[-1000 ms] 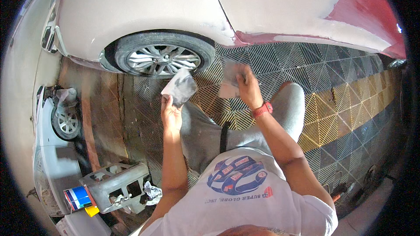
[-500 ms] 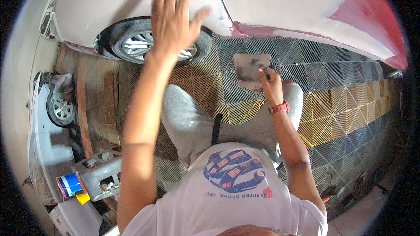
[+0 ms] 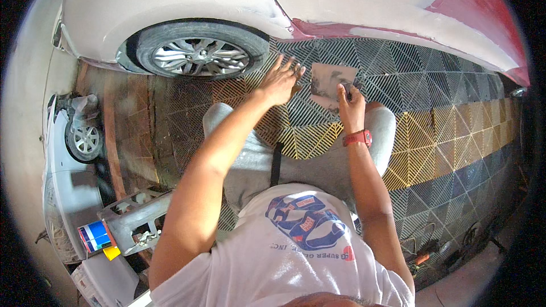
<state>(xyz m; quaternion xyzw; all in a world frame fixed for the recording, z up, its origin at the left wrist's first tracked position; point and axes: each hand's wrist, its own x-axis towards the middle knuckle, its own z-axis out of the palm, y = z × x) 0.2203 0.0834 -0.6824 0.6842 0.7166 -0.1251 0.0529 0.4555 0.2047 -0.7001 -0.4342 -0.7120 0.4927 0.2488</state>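
A: Where is the thin, roughly square, black-smudged pinkish-grey sheet (image 3: 331, 78) held?

B: Over the ribbed black-and-yellow tiled floor (image 3: 432, 145), pinched near its lower right corner by the bare right hand (image 3: 351, 101), whose grip is clenched on it

A: And is anything held by the bare left hand (image 3: 280, 82)?

B: Nothing is seen there; its grip is released, with fingers spread just beside the sheet's left edge, apart from it

A: How is the sheet placed, then?

B: Rightward of the left hand, forward and leftward of the right, which is nearer, being in contact; no clear long axis can be made out
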